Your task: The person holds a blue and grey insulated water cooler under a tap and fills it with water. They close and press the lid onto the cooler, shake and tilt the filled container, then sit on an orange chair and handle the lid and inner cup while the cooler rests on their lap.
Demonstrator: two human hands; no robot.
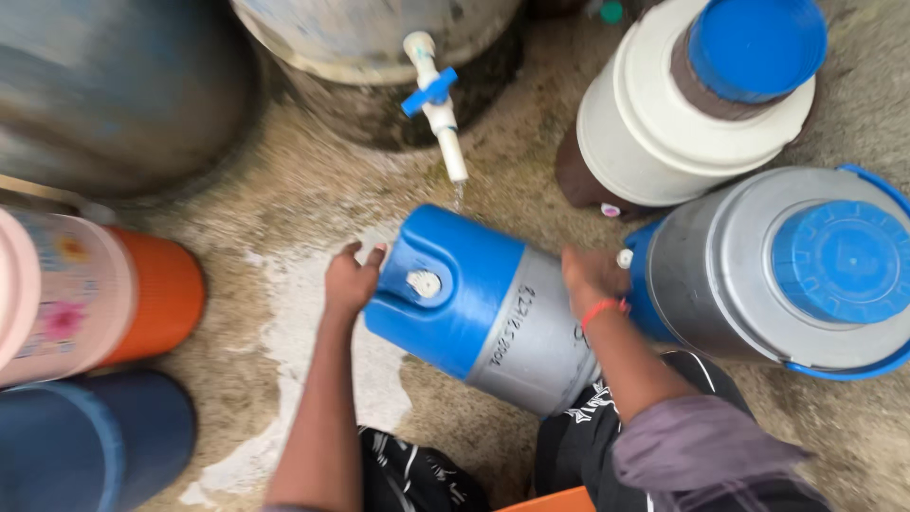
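A blue and grey water cooler jug [483,308] lies tilted on its side on the wet concrete, its blue base end turned toward a white tap with a blue handle [436,104]. My left hand [353,280] grips the rim of the blue end at its left. My right hand [592,277], with a red band on the wrist, holds the jug's grey far side next to another cooler. A thin drip of water falls from the tap's spout just above the jug.
A grey cooler with a blue lid [787,270] stands at the right, and a white and brown one with a blue lid [697,100] behind it. A pink and orange cooler [95,299] and a dark blue one [90,441] lie at the left. Large drums [114,85] stand at the back.
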